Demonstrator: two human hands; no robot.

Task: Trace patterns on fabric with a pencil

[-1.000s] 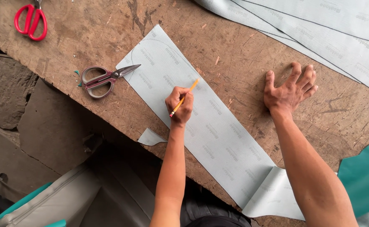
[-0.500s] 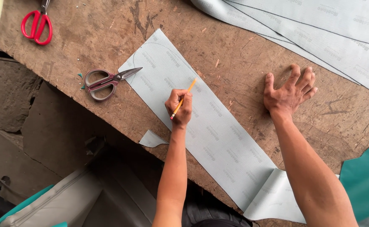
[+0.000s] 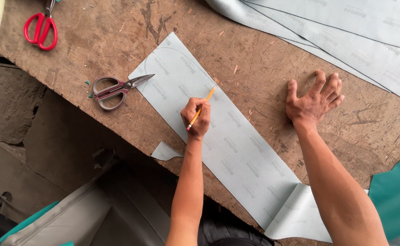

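The wooden worktop [image 3: 118, 41] carries everything. Under the left hand's grip lies a long grey strip of material [image 3: 236, 150], spread flat so it can be marked; its near end hangs off the edge. The right hand [image 3: 313, 101] presses open-palmed on bare wood beyond the strip, holding nothing, probably as a brace. The left hand [image 3: 195, 117] is closed around a yellow pencil [image 3: 201, 108], tip toward the sheet. Left of that grip rest grey-handled scissors [image 3: 115, 89]; farther off, red-handled scissors [image 3: 40, 29].
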